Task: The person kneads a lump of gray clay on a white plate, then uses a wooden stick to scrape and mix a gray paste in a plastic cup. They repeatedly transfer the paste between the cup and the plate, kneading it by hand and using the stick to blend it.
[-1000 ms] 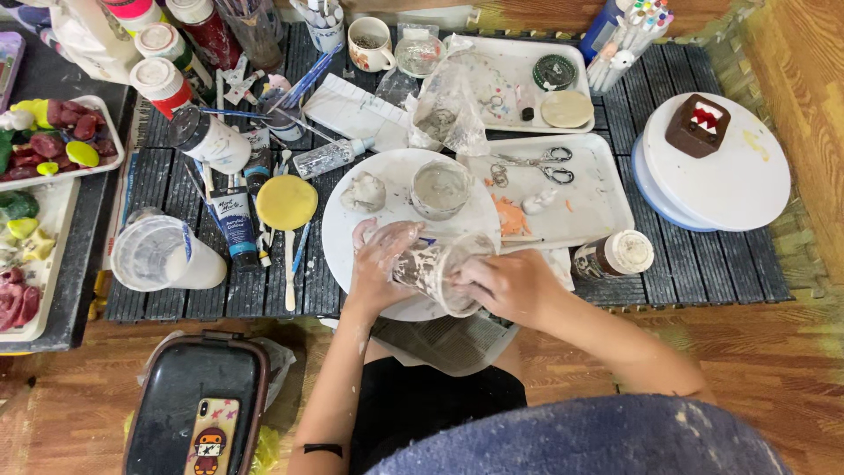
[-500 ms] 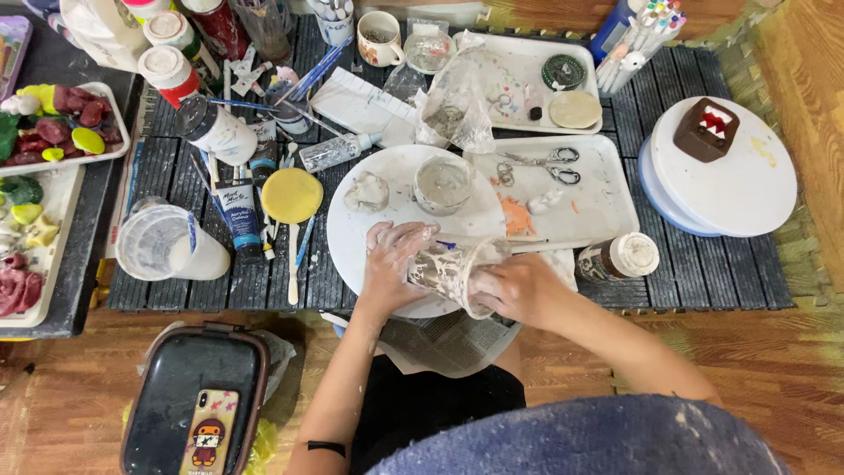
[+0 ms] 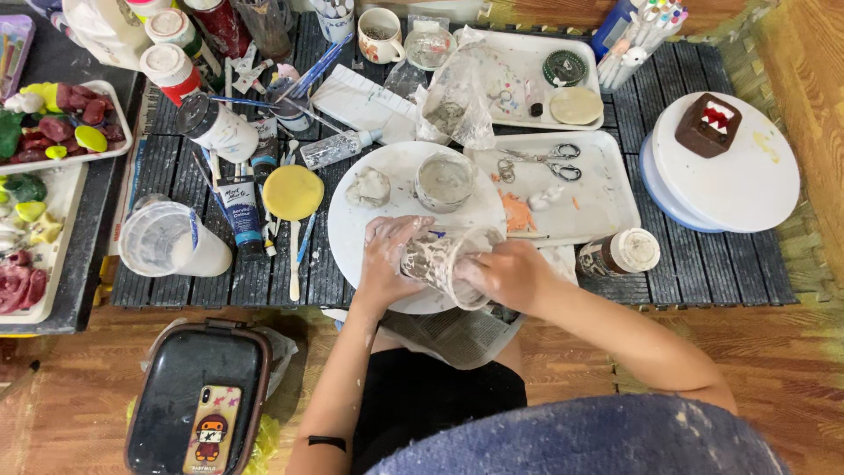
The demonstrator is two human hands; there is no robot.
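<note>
Clear plastic cup [image 3: 440, 261], smeared all over with whitish clay, lies tipped on its side over the near edge of a round white board [image 3: 352, 233]. Left hand [image 3: 387, 255] has its grip wrapped round the cup's base; right hand [image 3: 503, 274] has fingers tucked at the open mouth, both crusted with dried slip. Just far of it sit a lumpy grey clay blob [image 3: 370, 186] and a small round bowl [image 3: 444, 180] of grey slurry. Right of that, scissors [image 3: 549, 161] on a white tray [image 3: 607, 207]. Slatted dark desk [image 3: 703, 264] underneath.
</note>
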